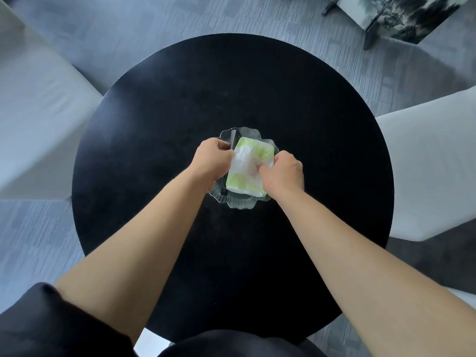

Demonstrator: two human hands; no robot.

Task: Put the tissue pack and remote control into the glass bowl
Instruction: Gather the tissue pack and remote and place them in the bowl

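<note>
A clear glass bowl (240, 203) with a scalloped rim stands on the round black table (231, 99). A white and green tissue pack (248, 163) lies inside the bowl. Along the bowl's left side lies a dark remote control (234, 140), mostly hidden under my left hand (212, 161); its far end sticks out past my fingers and its near end shows at the bowl's near-left edge. My left hand's fingers are closed on the remote. My right hand (282, 173) pinches the right side of the tissue pack.
Pale upholstered chairs stand to the left (38, 104) and right (432, 163) of the table. A dark framed picture panel (401, 19) stands on the grey carpet at the far right.
</note>
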